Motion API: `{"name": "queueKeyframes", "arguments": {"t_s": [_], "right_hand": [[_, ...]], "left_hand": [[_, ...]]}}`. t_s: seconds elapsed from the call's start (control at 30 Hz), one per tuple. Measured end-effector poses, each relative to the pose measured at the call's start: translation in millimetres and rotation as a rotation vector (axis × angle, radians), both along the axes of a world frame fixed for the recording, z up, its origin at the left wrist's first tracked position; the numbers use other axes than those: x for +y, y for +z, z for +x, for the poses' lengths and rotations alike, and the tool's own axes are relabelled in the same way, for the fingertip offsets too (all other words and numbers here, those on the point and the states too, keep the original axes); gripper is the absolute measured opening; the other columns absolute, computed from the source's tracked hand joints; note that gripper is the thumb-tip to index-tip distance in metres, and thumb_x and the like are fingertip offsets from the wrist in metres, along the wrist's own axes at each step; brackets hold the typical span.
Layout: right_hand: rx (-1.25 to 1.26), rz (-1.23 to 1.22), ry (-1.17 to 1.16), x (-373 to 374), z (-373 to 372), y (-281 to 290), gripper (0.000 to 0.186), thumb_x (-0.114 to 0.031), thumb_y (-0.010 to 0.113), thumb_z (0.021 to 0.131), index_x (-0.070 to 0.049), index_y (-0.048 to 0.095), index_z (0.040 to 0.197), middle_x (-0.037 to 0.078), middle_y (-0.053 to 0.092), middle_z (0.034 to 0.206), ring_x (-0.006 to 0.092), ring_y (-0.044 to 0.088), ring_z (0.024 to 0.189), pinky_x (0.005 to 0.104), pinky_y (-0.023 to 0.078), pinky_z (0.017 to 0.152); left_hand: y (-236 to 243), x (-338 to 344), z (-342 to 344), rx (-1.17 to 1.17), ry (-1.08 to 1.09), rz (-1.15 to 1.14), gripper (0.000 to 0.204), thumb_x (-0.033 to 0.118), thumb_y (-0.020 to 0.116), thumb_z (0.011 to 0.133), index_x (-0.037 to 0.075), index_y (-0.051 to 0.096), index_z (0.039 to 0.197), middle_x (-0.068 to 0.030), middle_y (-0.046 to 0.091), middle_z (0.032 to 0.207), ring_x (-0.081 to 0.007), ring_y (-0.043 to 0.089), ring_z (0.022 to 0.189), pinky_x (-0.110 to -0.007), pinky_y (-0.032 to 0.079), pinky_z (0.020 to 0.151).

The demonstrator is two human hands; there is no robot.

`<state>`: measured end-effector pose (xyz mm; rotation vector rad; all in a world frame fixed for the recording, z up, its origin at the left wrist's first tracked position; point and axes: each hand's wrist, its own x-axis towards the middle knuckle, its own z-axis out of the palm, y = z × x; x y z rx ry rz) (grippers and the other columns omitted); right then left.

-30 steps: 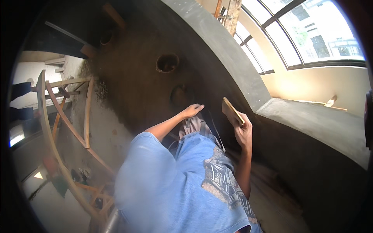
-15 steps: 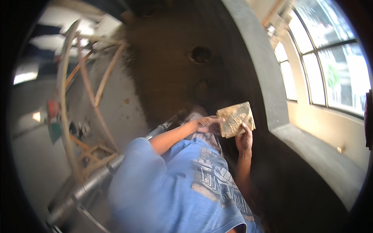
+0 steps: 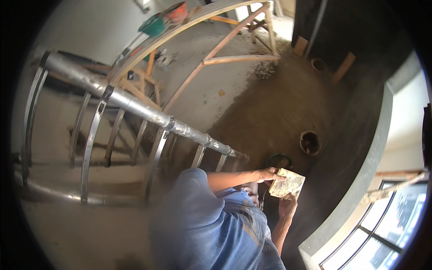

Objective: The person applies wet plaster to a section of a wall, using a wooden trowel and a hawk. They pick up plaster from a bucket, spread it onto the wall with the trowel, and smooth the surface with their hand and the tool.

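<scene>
A square, pale slab (image 3: 291, 182) with a rough, stained face and a layered-looking edge is held out in front of my body. My left hand (image 3: 271, 175) grips its left edge, thumb over the face and the other fingers partly hidden. At the lower edge, my right hand (image 3: 288, 207) pinches the slab, fingers mostly behind it. What the slab is made of, I cannot tell. Just beyond it stands a dark bucket (image 3: 279, 158) with a greenish rim, partly in shadow.
Left of me runs a metal railing (image 3: 130, 102) with upright bars. Beyond it stands a wooden trestle frame (image 3: 243, 59) bearing green (image 3: 153, 25) and red (image 3: 176, 12) tubs. Another bucket (image 3: 310, 143) sits on the brown floor. A grey ledge (image 3: 360, 189) and windows (image 3: 378, 225) lie right.
The view has swung round, bringing the railing, trestle and tubs further into sight. Both hands still hold the slab, now with its face turned at a different angle.
</scene>
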<state>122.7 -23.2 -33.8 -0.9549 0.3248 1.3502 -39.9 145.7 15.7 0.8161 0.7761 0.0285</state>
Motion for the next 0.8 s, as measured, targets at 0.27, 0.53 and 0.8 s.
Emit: {"name": "queueKeyframes", "arguments": {"t_s": [0.27, 0.53, 0.8], "right_hand": [[-0.459, 0.013, 0.403, 107.9, 46.6, 69.2, 0.053, -0.022, 0.061, 0.093, -0.014, 0.042, 0.142, 0.007, 0.060, 0.124, 0.0191, 0.056, 0.116, 0.0432, 0.041, 0.099], [-0.381, 0.635, 0.191, 181.7, 99.4, 169.0, 0.061, -0.035, 0.050, 0.099, -0.008, 0.031, 0.150, 0.020, 0.055, 0.132, 0.0303, 0.054, 0.122, 0.0464, 0.048, 0.098], [-0.747, -0.290, 0.912, 99.8, 67.1, -117.2, 0.058, -0.044, 0.056, 0.093, -0.004, 0.051, 0.133, 0.019, 0.062, 0.124, 0.0334, 0.060, 0.115, 0.0421, 0.048, 0.096]], "left_hand": [[-45.0, 67.7, -20.7, 0.028, 0.493, 0.365, 0.050, 0.042, 0.061, 0.096, 0.002, 0.063, 0.125, -0.0079, 0.066, 0.122, -0.0163, 0.060, 0.111, -0.033, 0.047, 0.096], [-75.3, 141.4, -81.7, 0.262, 0.709, 0.199, 0.054, 0.045, 0.057, 0.097, 0.007, 0.050, 0.135, -0.0090, 0.063, 0.122, -0.0221, 0.064, 0.110, -0.047, 0.057, 0.086], [-118.7, 103.7, -85.6, 0.459, 0.762, -0.153, 0.062, 0.057, 0.050, 0.094, 0.002, 0.054, 0.123, -0.0131, 0.065, 0.115, -0.0259, 0.065, 0.106, -0.042, 0.055, 0.088]]}}
